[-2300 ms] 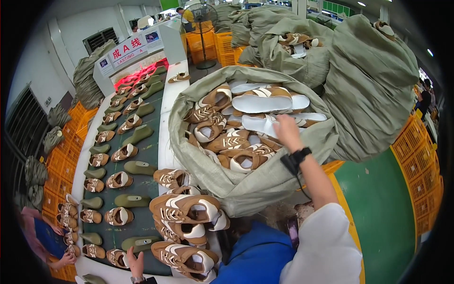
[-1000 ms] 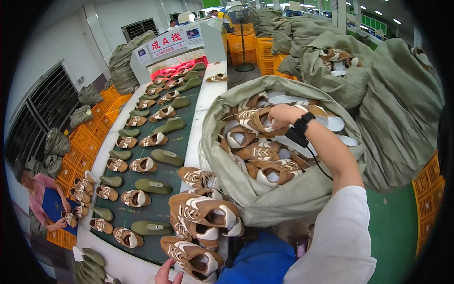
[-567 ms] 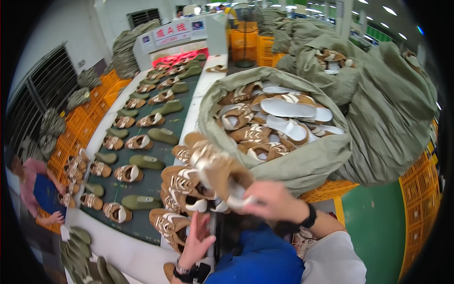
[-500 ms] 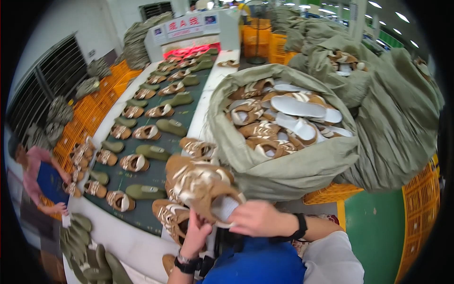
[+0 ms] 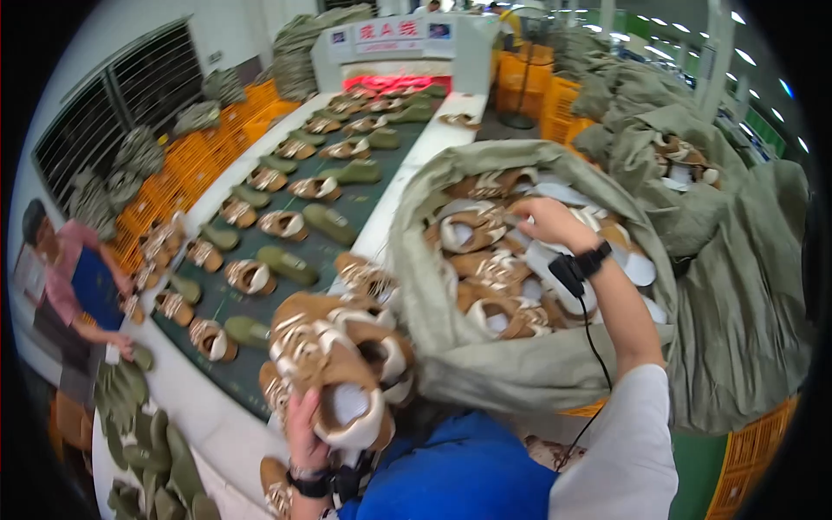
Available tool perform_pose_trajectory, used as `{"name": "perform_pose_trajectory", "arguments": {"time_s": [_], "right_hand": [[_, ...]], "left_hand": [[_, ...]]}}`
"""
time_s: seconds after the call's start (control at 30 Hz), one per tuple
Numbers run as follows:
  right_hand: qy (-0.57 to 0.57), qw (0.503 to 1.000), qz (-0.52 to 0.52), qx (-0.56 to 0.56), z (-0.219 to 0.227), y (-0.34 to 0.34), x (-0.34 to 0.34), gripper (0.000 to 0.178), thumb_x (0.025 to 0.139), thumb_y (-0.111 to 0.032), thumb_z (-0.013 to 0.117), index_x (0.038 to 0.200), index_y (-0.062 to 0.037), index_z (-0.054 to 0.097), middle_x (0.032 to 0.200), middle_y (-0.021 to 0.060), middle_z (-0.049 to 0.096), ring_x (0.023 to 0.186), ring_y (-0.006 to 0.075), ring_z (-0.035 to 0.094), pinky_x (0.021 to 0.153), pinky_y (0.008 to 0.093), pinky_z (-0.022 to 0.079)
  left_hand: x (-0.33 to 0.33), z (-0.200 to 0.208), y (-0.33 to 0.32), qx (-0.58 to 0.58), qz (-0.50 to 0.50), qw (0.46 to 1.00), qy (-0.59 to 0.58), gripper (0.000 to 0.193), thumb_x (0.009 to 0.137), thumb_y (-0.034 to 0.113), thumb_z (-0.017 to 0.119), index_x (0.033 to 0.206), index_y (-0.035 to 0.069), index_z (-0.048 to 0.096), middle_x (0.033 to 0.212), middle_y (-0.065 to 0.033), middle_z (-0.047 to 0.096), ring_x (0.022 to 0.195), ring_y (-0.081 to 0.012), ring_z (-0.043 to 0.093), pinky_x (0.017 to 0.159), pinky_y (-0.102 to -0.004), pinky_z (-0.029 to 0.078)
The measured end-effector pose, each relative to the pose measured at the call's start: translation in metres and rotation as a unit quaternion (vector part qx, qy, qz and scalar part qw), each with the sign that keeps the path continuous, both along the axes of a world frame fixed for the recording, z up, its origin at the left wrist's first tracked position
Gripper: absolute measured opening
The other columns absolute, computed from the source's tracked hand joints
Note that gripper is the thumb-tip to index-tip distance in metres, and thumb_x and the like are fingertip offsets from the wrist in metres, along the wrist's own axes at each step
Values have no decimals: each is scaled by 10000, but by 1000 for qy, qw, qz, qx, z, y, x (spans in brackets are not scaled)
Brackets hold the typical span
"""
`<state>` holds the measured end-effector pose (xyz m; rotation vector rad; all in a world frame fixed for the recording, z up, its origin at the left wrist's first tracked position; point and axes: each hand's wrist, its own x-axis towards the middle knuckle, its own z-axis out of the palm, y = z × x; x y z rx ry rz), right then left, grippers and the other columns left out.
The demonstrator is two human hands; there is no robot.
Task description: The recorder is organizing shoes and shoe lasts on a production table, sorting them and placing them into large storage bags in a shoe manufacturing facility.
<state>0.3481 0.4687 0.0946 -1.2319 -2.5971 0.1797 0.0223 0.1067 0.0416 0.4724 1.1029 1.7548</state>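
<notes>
My left hand [image 5: 305, 433] is closed around the heel side of a brown suede shoe [image 5: 334, 381] with cream laces and a pale insole. Against it rest other brown shoes, one with its dark opening [image 5: 381, 351] turned toward me. Stretched out over the large grey-green sack [image 5: 520, 368], my right hand [image 5: 550, 223] has its fingers bent down among the shoes inside. Beside those fingertips lie a brown shoe [image 5: 464, 232] and a light grey insole [image 5: 548, 267]. What the fingertips grip is partly hidden.
A dark green conveyor [image 5: 299, 251] carries rows of brown shoes and olive shoe lasts [image 5: 329, 224] from a red-lit machine opening [image 5: 397, 84]. A co-worker [image 5: 69, 269] stands at left by piled lasts [image 5: 160, 451]. Orange crates [image 5: 195, 165] and more sacks [image 5: 737, 286] surround the line.
My right hand has left the opening of the held shoe and moved up and right into the sack. My left hand keeps the shoe, now lower and further left. The view has shifted.
</notes>
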Motion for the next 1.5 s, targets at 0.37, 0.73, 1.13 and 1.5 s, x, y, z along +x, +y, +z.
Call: {"name": "perform_pose_trajectory", "arguments": {"time_s": [0.37, 0.73, 1.13, 1.5], "right_hand": [[4, 955, -294, -35, -84, 196, 40, 522, 760, -56, 531, 1274, -94, 444, 1233, 174, 491, 1118, 384, 490, 921, 432, 432], [-79, 940, -281, 178, -123, 263, -2, 386, 733, -210, 597, 1102, -99, 568, 1112, 96, 582, 1074, 307, 528, 908, 453, 417], [-139, 947, -120, -265, 43, 156, 13, 507, 735, -460, 634, 1044, -57, 634, 841, 59, 617, 723, 176, 572, 584, 325, 462], [156, 907, -187, -342, 16, -35, 99, 500, 850, -444, 524, 1161, -54, 554, 873, 94, 631, 723, 191, 631, 601, 313, 517]], "left_hand": [[0, 2, -41, -159, 174, 971, 31, 459, 927, 313, 490, 1269, 7, 458, 1194, -86, 536, 1093, -201, 501, 936, -334, 404], [26, 2, -59, -160, 257, 952, 48, 483, 909, 306, 526, 1277, 1, 454, 1221, -89, 524, 1115, -204, 485, 972, -333, 371], [23, 18, -40, -167, 198, 965, 28, 492, 930, 292, 484, 1311, -7, 401, 1284, -97, 476, 1177, -209, 437, 1015, -333, 329], [19, 26, -19, -81, 36, 993, 77, 531, 907, 262, 500, 1349, 10, 351, 1336, -112, 421, 1217, -251, 395, 1024, -367, 299]]}}
